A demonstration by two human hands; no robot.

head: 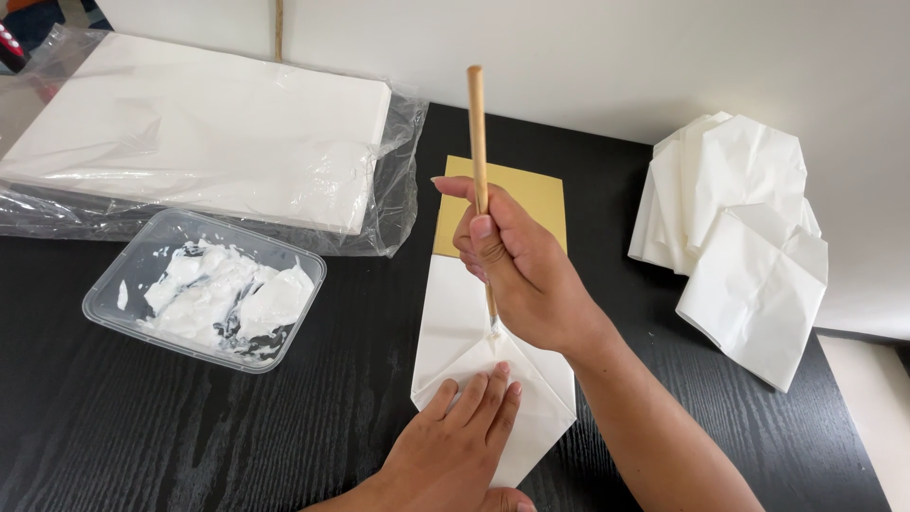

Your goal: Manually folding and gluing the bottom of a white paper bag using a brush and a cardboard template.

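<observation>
Black wood-grain tabletop [190, 446] is seen from above, with a plain pale wall [616, 57] behind it. At the far left, a stack of white sheets [218, 123] is laid in a loose, opened clear plastic wrap [393, 190]. Just in front of it, a clear plastic tray [118, 280] is set on the table, and thick white paste [227, 299] is spread inside it.

Near the middle, a folded white paper bag [455, 313] is laid flat on the table, with a mustard-yellow card [531, 194] showing at its far end; whether the card is tucked inside or lies under the bag cannot be told. The bag's near end is folded into angled flaps. The left hand [455, 446] is pressed flat on those flaps, fingers [483, 398] held straight and close together, nothing being gripped. Just above it, the right hand [521, 275] is closed around a slender wooden brush handle [477, 133], which is held nearly upright; the brush tip [495, 327] is set down on the paper at the fold, just beyond the left fingertips.

At the right, well apart from the hands, a pile of similar folded white bags [749, 246] is stacked loosely at the table's edge.
</observation>
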